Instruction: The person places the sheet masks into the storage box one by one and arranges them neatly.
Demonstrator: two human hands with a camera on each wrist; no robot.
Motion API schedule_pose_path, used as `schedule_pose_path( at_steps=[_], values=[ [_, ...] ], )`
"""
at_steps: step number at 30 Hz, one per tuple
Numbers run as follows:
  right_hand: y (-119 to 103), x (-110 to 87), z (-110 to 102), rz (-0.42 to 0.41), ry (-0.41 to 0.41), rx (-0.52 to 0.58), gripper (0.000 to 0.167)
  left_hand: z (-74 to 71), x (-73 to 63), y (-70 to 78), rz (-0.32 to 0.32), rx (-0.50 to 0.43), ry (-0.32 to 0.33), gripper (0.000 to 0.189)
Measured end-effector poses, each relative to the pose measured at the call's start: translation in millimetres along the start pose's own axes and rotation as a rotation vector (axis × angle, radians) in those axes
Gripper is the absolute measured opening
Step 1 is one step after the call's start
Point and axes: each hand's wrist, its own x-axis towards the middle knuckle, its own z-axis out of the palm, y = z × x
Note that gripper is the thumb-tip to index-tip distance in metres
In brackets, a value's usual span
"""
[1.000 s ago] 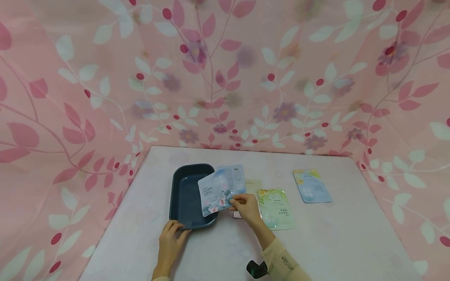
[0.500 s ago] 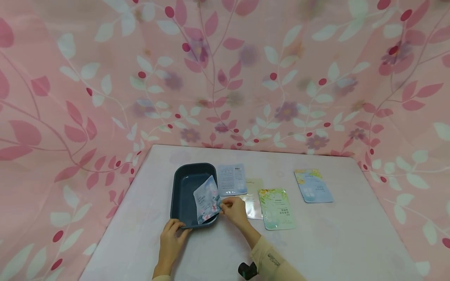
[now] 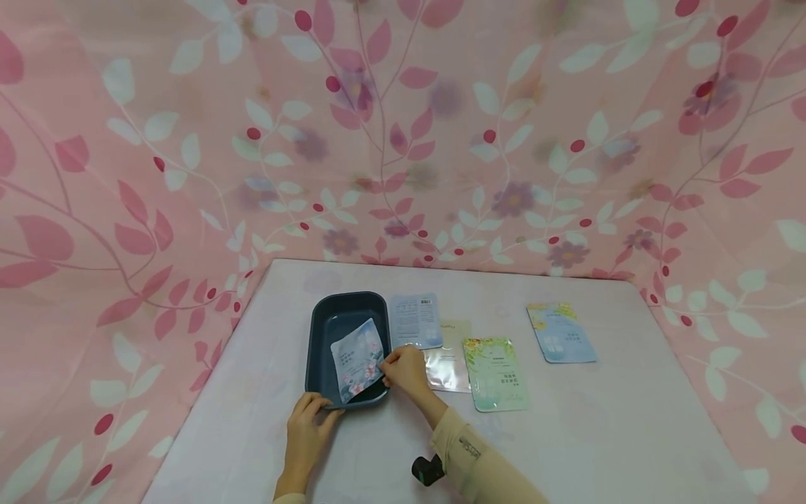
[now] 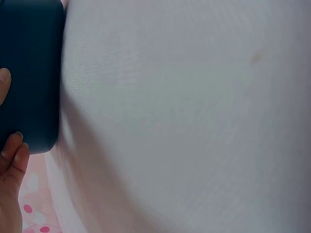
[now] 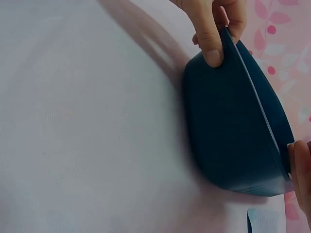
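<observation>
A dark blue tray (image 3: 321, 322) with raised walls stands left of centre on the table. At its near left corner, my left hand (image 3: 305, 434) grips the rim; in the right wrist view its thumb (image 5: 213, 54) presses the outer wall. A blue floral face mask packet (image 3: 355, 357) lies tilted inside the tray, toward its near end. My right hand (image 3: 408, 369) reaches over the tray's right rim and pinches the packet's right corner between thumb and fingers. In the right wrist view, the tray's wall (image 5: 223, 121) hides the packet.
Right of the tray lie a pale blue packet (image 3: 415, 318) with its printed back up, a cream packet (image 3: 448, 364) partly under it, and a green packet (image 3: 496, 374). Farther right is a blue and yellow packet (image 3: 562, 334). A floral curtain (image 3: 403, 140) hangs behind the white table (image 3: 598, 434).
My right hand has carried the floral packet left and down into the tray, uncovering the pale blue and cream packets. My left hand has stayed on the rim.
</observation>
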Motion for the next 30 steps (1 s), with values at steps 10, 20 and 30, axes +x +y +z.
schedule_pose_path(
  at_steps=[10, 20, 30],
  values=[
    [-1, 4.0, 11, 0.056, 0.019, -0.056, 0.011, 2.3, 0.5, -0.9, -0.001, 0.003, 0.002, 0.034],
    [-1, 1.5, 22, -0.116, 0.003, -0.515, 0.034, 0.8, -0.3, -0.5, -0.008, 0.03, 0.003, 0.035],
    [3, -4.6, 36, -0.217, 0.1, -0.82, 0.02, 2.6, 0.0, -0.3, 0.003, 0.024, 0.008, 0.036]
  ],
)
